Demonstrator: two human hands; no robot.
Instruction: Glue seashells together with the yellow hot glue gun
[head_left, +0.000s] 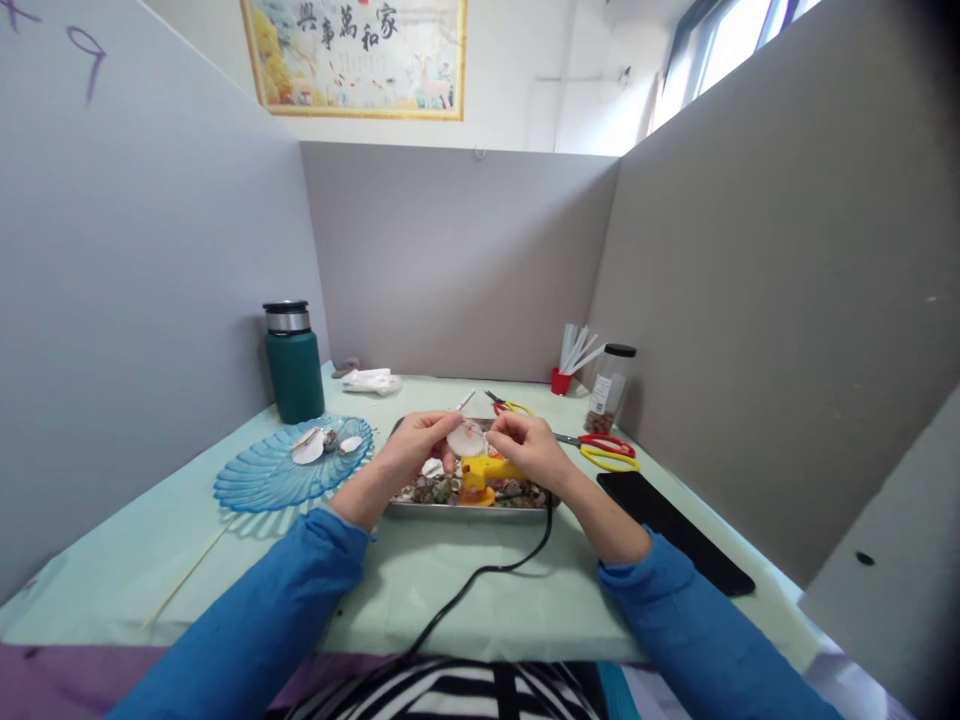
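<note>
My left hand (418, 442) pinches a round, pale seashell (466, 441) between thumb and fingers, with a small orange-pink mark on its face. Close to the shell's right edge, my right hand (531, 447) has its thumb and fingertips pressed together; what is in them, if anything, is too small to tell. Below both hands, a yellow hot glue gun (491, 471) lies over a metal tray (465, 512) filled with small shells and stones. Its black cord (480, 572) runs toward me over the table edge.
To the left are a blue glass plate (255, 480) bearing shells, a green bottle (295, 375) and a thin stick (187, 570). On the right lie scissors (609, 455), a black phone-like slab (675, 530), a jar (609, 390) and a red cup (561, 381) of glue sticks. Grey partitions (457, 260) enclose the table.
</note>
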